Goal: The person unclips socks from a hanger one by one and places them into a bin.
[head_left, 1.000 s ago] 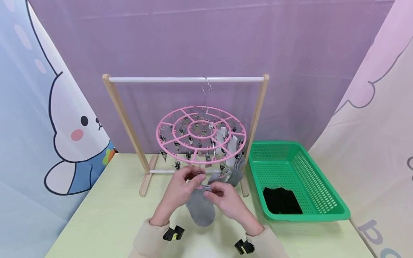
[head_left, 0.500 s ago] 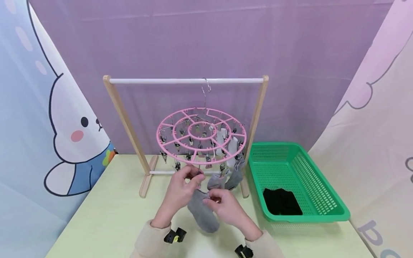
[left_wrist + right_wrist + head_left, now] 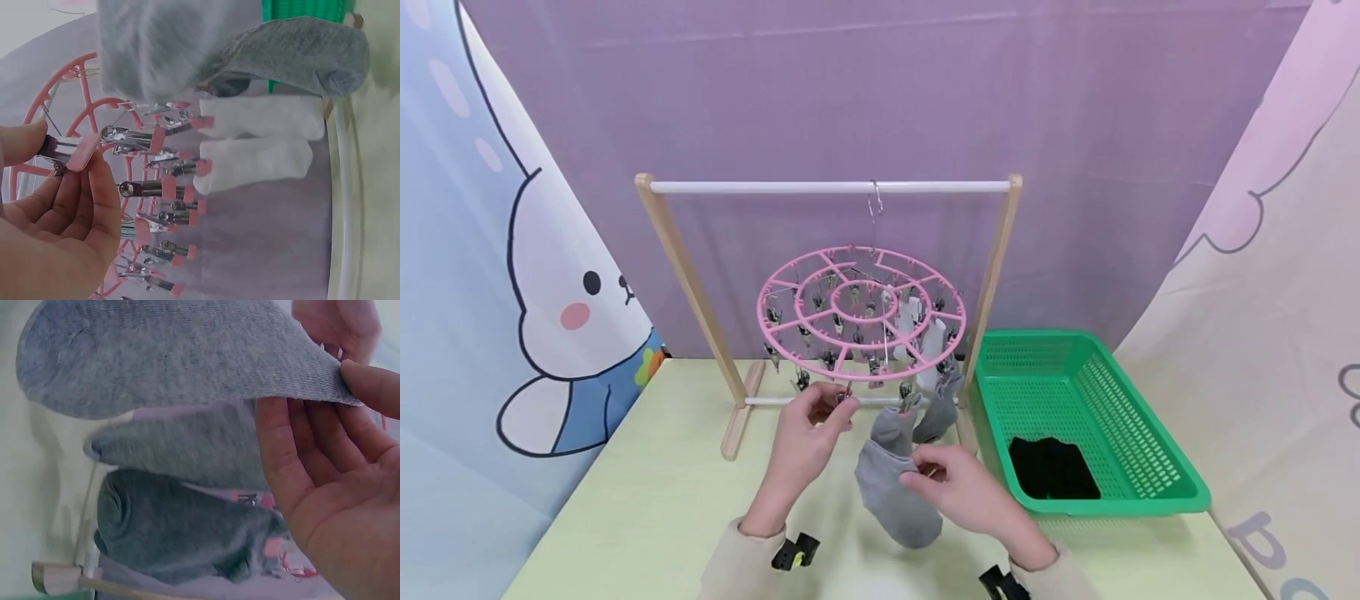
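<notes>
A grey sock (image 3: 898, 504) hangs from my right hand (image 3: 966, 490), which pinches its cuff between thumb and fingers; the right wrist view has the sock (image 3: 169, 359) stretched sideways, toe at the left. My left hand (image 3: 805, 437) pinches a metal clip (image 3: 65, 150) with pink tips, under the front of the round pink hanger (image 3: 761, 315). No cloth sits in that clip, and the held sock is apart from it. Other grey socks (image 3: 940, 412) hang from clips to the right, one partly behind the held sock. Two white socks (image 3: 253, 164) hang farther back.
A rack with wooden legs (image 3: 688, 283) and a white top bar (image 3: 760, 187) carries the hanger by a hook. Several more clips dangle from the ring. On the right, a green basket (image 3: 1120, 506) has black cloth (image 3: 1052, 468) in it.
The grey sock's cuff has come away from the clip; my right hand has carried the sock right and slightly down. My left hand has shifted slightly left, still pinching the clip.
</notes>
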`<state>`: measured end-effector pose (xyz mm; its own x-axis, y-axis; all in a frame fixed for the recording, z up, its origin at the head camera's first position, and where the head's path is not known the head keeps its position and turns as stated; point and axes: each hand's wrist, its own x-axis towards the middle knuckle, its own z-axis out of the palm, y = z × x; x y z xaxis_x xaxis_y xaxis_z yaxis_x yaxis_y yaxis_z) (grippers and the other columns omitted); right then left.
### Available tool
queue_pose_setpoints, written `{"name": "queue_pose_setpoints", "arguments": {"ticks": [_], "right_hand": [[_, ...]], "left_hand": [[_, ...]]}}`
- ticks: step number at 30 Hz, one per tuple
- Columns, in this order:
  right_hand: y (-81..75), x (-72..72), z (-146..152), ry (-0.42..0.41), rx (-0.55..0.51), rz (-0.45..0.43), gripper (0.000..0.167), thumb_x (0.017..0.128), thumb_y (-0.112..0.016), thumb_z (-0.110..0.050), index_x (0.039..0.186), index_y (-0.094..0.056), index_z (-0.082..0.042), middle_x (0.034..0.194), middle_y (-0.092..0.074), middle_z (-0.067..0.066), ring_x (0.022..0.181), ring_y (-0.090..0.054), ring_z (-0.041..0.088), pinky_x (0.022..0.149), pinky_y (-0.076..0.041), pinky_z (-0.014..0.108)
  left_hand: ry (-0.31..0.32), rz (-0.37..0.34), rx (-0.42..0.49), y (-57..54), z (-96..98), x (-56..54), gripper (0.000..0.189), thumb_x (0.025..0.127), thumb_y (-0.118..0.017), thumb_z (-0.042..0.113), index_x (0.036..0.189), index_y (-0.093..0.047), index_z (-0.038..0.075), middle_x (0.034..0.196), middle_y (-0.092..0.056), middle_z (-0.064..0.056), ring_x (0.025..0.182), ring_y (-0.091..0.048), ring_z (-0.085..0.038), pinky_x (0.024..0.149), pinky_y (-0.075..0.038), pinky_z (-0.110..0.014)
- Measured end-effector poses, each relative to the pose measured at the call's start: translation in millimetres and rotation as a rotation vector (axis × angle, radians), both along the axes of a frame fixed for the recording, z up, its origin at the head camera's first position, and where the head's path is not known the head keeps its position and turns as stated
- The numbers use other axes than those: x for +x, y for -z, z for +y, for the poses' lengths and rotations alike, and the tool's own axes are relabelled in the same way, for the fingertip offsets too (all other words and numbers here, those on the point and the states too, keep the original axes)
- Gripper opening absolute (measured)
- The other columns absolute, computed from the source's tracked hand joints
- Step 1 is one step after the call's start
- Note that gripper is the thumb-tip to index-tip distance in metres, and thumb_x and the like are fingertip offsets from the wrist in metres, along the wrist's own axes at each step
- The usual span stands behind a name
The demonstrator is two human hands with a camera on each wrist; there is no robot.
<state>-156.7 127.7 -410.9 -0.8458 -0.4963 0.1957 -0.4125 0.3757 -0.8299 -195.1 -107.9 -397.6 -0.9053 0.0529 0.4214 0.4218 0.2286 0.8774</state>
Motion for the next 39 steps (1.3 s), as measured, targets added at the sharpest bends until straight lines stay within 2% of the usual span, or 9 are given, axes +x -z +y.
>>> {"name": "queue_pose_setpoints", "arguments": {"ticks": [6,15,21,29,33,39], "right_hand": [[-12.9,1.6,18,0.036,-0.001,0.037,0.014,0.1,-0.067,-0.021,0.088,-0.066,-0.014,0.082,-0.061,-0.005,0.073,-0.059,0.01,0.064,-0.053,0.027],[-34.8,0.9,47,0.128,-0.03,0.039,0.009,0.098,-0.068,-0.017,0.098,-0.071,-0.009,0.085,-0.063,0.002,0.07,-0.06,0.013,0.061,-0.054,0.028],[-48.4,1.3,69,0.194,-0.09,0.119,0.006,0.099,-0.066,-0.01,0.096,-0.07,-0.008,0.08,-0.059,0.003,0.065,-0.055,0.015,0.056,-0.048,0.028],[-59.9,1.9,97,0.341,-0.085,0.205,0.006,0.099,-0.067,-0.009,0.096,-0.07,-0.006,0.083,-0.063,0.003,0.067,-0.057,0.017,0.06,-0.049,0.026],[-63.9,2.7,113,0.431,-0.082,0.194,0.01,0.1,-0.066,-0.014,0.101,-0.071,-0.005,0.084,-0.064,0.004,0.07,-0.058,0.019,0.063,-0.049,0.025],[-63.1,0.9,130,0.573,-0.08,0.167,0.02,0.101,-0.066,-0.024,0.099,-0.067,-0.004,0.076,-0.056,0.004,0.071,-0.048,0.017,0.06,-0.041,0.029]], "left_hand": [[-0.066,0.03,-0.039,0.9,-3.2,-0.1,0.02,0.096,-0.072,0.02,0.112,-0.07,0.008,0.093,-0.069,-0.003,0.086,-0.065,-0.016,0.079,-0.056,-0.029],[-0.09,0.019,-0.018,0.4,-8.4,-1.0,0.021,0.097,-0.07,0.017,0.115,-0.068,0.006,0.097,-0.067,-0.007,0.089,-0.065,-0.02,0.081,-0.055,-0.029],[-0.107,0.04,0.002,1.0,-11.6,-4.0,0.021,0.098,-0.068,0.016,0.116,-0.067,0.004,0.098,-0.067,-0.01,0.086,-0.065,-0.019,0.081,-0.055,-0.028],[-0.13,0.048,0.009,-0.8,-14.0,-6.8,0.023,0.099,-0.067,0.015,0.116,-0.067,0.001,0.099,-0.068,-0.011,0.086,-0.065,-0.017,0.084,-0.054,-0.029],[-0.125,0.038,0.024,-1.3,-15.7,-8.3,0.025,0.099,-0.067,0.015,0.118,-0.065,-0.001,0.103,-0.068,-0.013,0.09,-0.064,-0.019,0.086,-0.053,-0.027],[-0.129,0.024,0.052,-0.4,-18.5,-10.0,0.024,0.101,-0.064,0.011,0.12,-0.064,-0.003,0.107,-0.068,-0.015,0.09,-0.064,-0.017,0.085,-0.052,-0.023]]}}
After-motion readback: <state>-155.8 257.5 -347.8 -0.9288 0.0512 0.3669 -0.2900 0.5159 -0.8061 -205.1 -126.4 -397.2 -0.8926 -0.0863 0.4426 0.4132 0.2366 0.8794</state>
